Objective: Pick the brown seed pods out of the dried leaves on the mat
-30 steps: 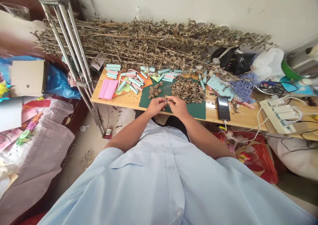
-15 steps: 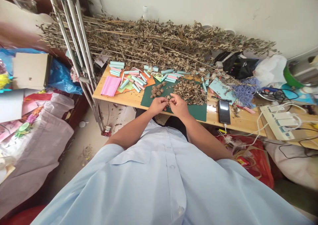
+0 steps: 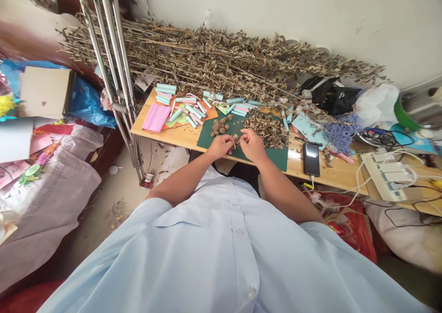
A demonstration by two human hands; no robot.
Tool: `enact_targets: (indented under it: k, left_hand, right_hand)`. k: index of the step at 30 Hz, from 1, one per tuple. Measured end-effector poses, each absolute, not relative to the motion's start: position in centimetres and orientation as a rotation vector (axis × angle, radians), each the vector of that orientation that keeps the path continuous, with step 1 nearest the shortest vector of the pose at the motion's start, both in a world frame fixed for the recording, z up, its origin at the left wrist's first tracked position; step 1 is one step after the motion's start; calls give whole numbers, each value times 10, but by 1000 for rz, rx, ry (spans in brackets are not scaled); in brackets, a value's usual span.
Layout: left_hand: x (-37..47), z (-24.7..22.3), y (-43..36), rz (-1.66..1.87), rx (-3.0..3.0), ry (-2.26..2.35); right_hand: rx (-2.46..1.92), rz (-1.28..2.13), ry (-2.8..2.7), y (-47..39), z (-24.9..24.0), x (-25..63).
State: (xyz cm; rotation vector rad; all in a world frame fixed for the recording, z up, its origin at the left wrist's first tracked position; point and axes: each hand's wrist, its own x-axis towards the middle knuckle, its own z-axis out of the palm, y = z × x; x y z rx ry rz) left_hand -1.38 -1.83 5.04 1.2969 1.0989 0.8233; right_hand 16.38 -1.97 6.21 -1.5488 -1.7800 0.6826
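Note:
Over the front of the green mat, my left hand and my right hand face each other with curled fingers. Between them is a small clump of dried leaves. The left fingers pinch its left side. My right thumb and fingertips are closed at its right side; whether they grip leaf is too small to tell. Several brown leaf balls sit on the mat just beyond my left hand. A loose heap of dried leaves lies beyond my right hand.
Long dried stalks span the back. Rolled paper pieces and pink paper lie left of the mat. A phone, purple yarn and a power strip are at right. Metal crutches stand at left.
My hands have moved slightly apart, the right one shifting to the right, and more of the clump shows between them. The camera view has shifted a little.

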Motion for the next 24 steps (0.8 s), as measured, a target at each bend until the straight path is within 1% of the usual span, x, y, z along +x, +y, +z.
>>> enact_targets:
  k: [4,10,12,17,24]
  left_hand:
    - [-13,47,-16,829,1245,1092]
    - [-13,40,-15,867,1204,1086]
    - [-13,38,-15,874,1184,1088]
    - [-14,43,-17,898,1176,1088]
    - [-14,53,-22,848,1310,1145]
  right_hand:
    - [-1585,649,-1711,-14,59,168]
    - [-1557,562,-1812,-16,63,164]
    - [-1557,593,-1760,-20,64,161]
    - [-1533,842,-1630,-27,60,152]
    - [-1538,806,-1669,-26,51,153]
